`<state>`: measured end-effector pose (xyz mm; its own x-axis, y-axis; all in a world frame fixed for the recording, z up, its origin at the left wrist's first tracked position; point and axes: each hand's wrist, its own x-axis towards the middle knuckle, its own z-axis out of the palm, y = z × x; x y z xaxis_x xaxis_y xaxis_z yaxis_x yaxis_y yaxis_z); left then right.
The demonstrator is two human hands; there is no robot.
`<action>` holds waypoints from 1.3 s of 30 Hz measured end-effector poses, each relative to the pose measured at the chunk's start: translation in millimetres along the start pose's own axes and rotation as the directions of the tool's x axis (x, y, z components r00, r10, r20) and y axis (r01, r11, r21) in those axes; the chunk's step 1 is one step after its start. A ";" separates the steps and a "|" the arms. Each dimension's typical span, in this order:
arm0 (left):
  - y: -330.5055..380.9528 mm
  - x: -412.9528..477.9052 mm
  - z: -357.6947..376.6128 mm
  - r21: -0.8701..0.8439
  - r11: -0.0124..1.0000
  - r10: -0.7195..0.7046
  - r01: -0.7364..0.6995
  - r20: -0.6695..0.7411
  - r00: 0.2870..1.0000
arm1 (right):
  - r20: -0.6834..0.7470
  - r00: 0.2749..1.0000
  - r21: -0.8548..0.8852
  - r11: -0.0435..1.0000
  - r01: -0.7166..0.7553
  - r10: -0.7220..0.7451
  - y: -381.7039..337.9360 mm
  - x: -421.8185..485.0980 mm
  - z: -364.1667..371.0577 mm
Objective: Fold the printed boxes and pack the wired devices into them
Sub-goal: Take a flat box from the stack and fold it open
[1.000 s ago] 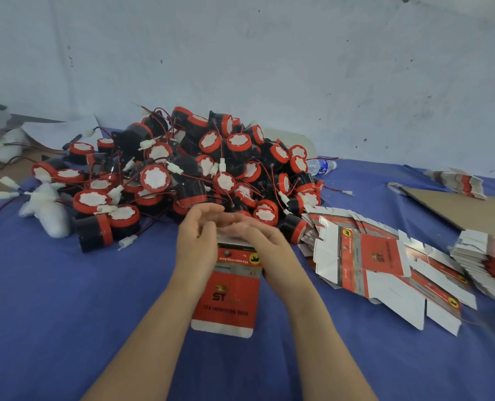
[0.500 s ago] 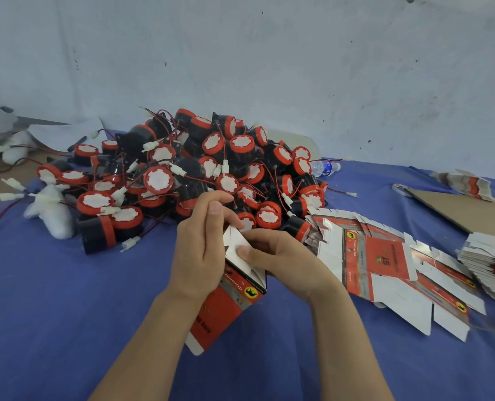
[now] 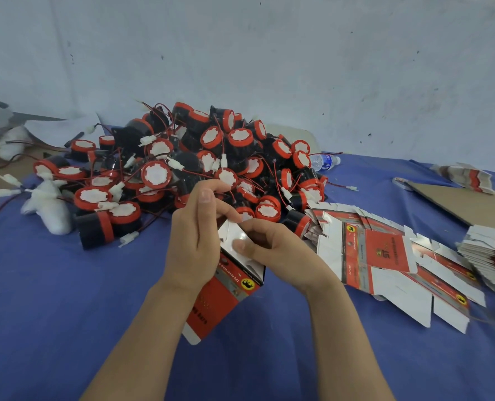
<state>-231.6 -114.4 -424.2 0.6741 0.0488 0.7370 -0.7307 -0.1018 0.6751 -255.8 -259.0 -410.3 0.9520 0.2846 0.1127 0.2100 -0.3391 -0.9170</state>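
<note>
**Closing the box end squarely**

The red-and-white printed cardboard box (image 3: 226, 293) is held tilted just above the blue cloth-covered bench (image 3: 66, 314), in front of the heap of black-and-red round wired devices (image 3: 165, 175). The left hand (image 3: 194, 244) has its grip closed round the box's upper end, fingers curled over the top. The right hand (image 3: 272, 250) pinches the white end flap (image 3: 231, 235), thumb pressing on its face.

The step looks to be closing this end. To do it well, the left grip should hold the tube square without crushing it. Fold the side flaps in first, crease on the score line, then push the tongue in straight. The far end should be left open for a device. Flat printed box blanks (image 3: 382, 256) lie near on the right.
</note>
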 end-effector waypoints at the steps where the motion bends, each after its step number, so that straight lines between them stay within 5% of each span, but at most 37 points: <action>1: -0.2 0.6 -0.7 0.007 1.000 -0.001 0.001 -0.005 1.000 | 0.002 1.000 0.016 1.000 -0.002 0.002 0.5 0.3 -0.3; 7: 1.4 5.4 -4.1 -0.059 0.998 0.031 -0.036 -0.088 0.996 | 0.158 0.976 0.363 0.911 -0.196 0.147 -2.2 -4.0 2.1; 9: -0.2 5.4 -4.1 0.003 0.995 0.100 -0.101 -0.127 0.987 | 0.109 0.981 0.407 0.893 -0.190 0.159 -2.5 -2.3 5.4; 11: -4.5 5.4 -5.1 0.184 0.979 0.116 -0.085 -0.166 0.979 | -0.218 0.976 0.262 0.964 0.046 0.012 2.1 4.5 7.0; 13: -7.3 7.2 -4.3 0.231 0.971 -0.014 0.059 -0.190 0.982 | -0.568 0.802 -0.038 0.979 0.201 -0.187 3.3 10.2 8.5; 14: -7.6 7.2 -3.6 0.128 0.972 -0.176 0.196 -0.148 0.973 | -0.629 0.721 -0.212 0.957 0.199 -0.289 4.9 13.5 11.0; 16: -6.5 6.4 -0.5 -0.257 0.798 -0.540 0.546 0.099 0.836 | -0.534 0.724 -0.518 0.845 0.129 -0.438 10.8 19.0 20.0; 17: -8.3 5.4 1.0 -0.323 0.679 -0.632 0.659 0.199 0.749 | -0.432 0.789 -0.605 0.789 0.105 -0.437 15.4 20.9 25.7; 19: -12.7 1.7 2.5 -0.272 0.625 -0.705 0.732 0.206 0.679 | -0.239 0.901 -0.672 0.731 0.115 -0.361 23.2 23.6 35.1; 21: -23.0 -2.2 2.0 -0.266 0.609 -0.759 0.748 0.079 0.646 | -0.170 0.910 -0.587 0.781 0.214 -0.377 26.0 23.0 36.2; 24: -33.6 -4.3 1.1 -0.262 0.620 -0.766 0.740 0.002 0.642 | -0.507 0.751 -0.402 0.887 0.229 -0.423 22.2 22.1 32.0; 26: -38.5 -6.3 2.4 -0.087 0.731 -0.682 0.677 -0.048 0.730 | -0.708 0.649 -0.232 0.960 0.156 -0.277 22.4 22.4 26.5; 29: -36.9 -9.9 5.2 0.013 0.834 -0.551 0.551 0.029 0.834 | -0.554 0.821 0.249 0.968 0.004 0.139 21.5 18.4 19.0; 31: -36.1 -11.5 7.2 0.003 0.857 -0.514 0.515 0.068 0.855 | -0.469 0.865 0.225 0.971 -0.078 0.178 19.2 16.8 18.6; 33: -37.8 -10.9 6.1 0.010 0.867 -0.499 0.499 0.018 0.866 | -0.493 0.852 0.198 0.976 -0.086 0.175 20.5 18.2 21.7; 39: -33.1 -8.1 6.4 -0.304 0.718 -0.639 0.626 0.069 0.766 | -0.438 0.820 0.651 0.759 0.006 0.369 35.2 24.5 12.5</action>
<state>-212.1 -117.8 -452.6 0.9908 0.0336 0.1309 -0.1351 0.2591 0.9563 -227.9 -252.8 -444.6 0.9555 -0.2843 -0.0789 0.0197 0.3283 -0.9444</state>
